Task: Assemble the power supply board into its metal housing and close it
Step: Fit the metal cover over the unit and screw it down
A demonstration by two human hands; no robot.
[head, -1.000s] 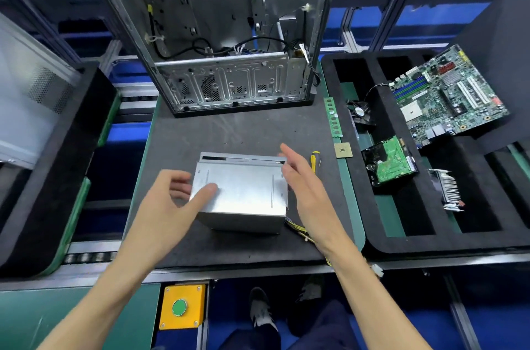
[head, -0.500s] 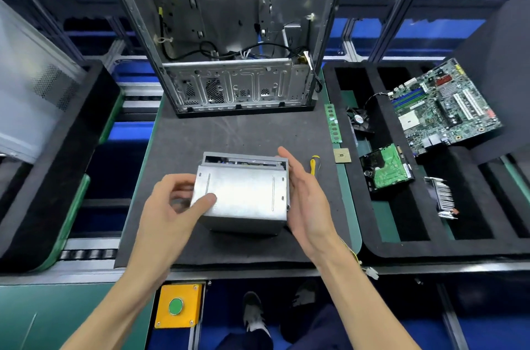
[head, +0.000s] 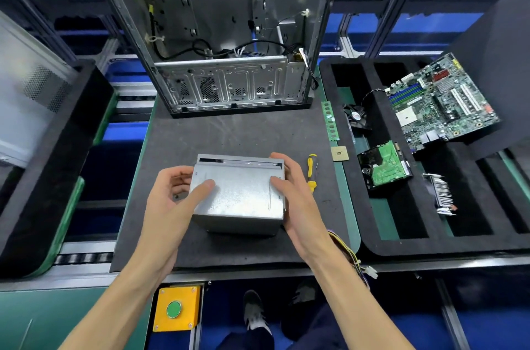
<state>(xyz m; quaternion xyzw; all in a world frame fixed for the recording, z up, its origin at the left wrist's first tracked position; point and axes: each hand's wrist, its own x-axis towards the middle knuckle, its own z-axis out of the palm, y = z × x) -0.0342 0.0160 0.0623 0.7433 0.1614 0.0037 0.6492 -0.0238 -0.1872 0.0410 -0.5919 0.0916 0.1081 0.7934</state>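
Metal housing between both hands, on mat | left hand and right hand clasp its sides, thumbs on lid

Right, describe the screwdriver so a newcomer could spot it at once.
Start at the dark mat in front of the open computer case. Just right of the metal box held in both hands lies the screwdriver. It is the only slim tool there, with a yellow handle.

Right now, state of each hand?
Left hand: grips the left side of the metal housing, thumb on top.
Right hand: grips its right side, thumb on top.
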